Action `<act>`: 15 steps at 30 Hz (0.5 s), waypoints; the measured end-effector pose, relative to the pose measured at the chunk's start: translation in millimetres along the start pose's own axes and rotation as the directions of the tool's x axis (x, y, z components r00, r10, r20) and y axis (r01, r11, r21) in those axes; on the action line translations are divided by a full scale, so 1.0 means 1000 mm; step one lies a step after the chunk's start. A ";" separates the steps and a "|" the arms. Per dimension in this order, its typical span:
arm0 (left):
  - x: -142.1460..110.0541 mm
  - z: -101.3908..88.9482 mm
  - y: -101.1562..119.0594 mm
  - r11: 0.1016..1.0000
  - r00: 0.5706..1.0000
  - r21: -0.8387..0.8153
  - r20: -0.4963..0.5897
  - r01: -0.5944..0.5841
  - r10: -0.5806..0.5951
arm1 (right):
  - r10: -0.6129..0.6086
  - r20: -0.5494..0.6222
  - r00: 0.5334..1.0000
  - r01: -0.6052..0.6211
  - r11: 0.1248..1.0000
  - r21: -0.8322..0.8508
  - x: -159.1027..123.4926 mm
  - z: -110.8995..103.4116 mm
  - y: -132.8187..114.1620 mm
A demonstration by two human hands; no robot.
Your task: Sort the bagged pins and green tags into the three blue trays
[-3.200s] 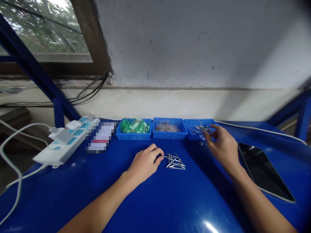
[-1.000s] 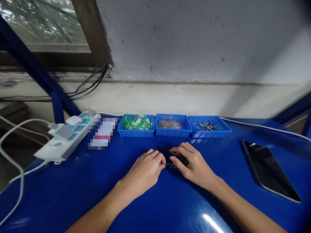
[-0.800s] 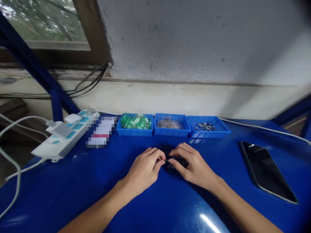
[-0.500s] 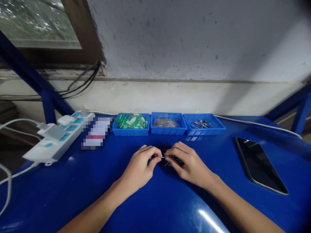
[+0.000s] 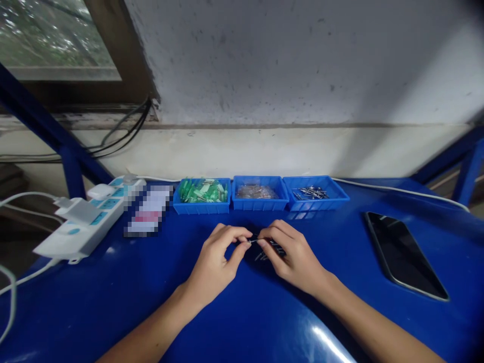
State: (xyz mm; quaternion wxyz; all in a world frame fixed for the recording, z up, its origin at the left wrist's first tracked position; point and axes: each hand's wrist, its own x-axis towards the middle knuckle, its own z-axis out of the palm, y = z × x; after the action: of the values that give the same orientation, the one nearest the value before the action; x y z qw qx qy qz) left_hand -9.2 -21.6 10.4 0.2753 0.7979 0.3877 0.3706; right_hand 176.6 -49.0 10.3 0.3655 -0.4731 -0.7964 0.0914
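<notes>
Between my two hands is a thin metal pin (image 5: 254, 241), held roughly level above the blue table. My left hand (image 5: 220, 254) pinches its left end between thumb and forefinger. The right end sits in the pinched fingertips of my right hand (image 5: 290, 249). Several small metal pieces (image 5: 260, 256) lie on the table under and behind my right hand, which partly hides them. The exact kind of the thin piece is too small to make out.
Along the wall stand three blue bins: one with green packets (image 5: 204, 190), one with clear bags (image 5: 257, 191), one with loose metal pins (image 5: 312, 192). A white power strip (image 5: 91, 222) lies left, a phone (image 5: 404, 254) right. A blurred-out item (image 5: 149, 212) lies near the strip.
Both hands stay almost in place, still holding the thin pin, which is now slightly tilted up to the right. The camera view has shifted a little.
</notes>
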 end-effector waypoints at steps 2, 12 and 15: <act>-0.001 0.000 0.000 1.000 1.000 0.026 -0.015 -0.012 0.013 | 0.000 -0.008 1.000 0.000 1.000 -0.001 0.000 -0.002 0.000; -0.001 0.016 0.001 0.946 0.979 0.317 0.204 -0.068 0.002 | 0.194 -0.635 0.748 -0.483 0.816 -0.319 0.001 -0.062 0.067; -0.002 0.022 0.003 0.918 0.969 0.389 0.246 -0.083 -0.017 | 0.296 -0.598 0.744 -0.567 0.753 -0.333 0.000 -0.066 0.082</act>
State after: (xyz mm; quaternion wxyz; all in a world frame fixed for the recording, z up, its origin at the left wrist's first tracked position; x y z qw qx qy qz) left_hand 8.7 -28.5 -0.4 0.1476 0.8830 0.4040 0.1879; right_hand 277.0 -18.4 16.8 0.3959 -0.7342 -0.5281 -0.1591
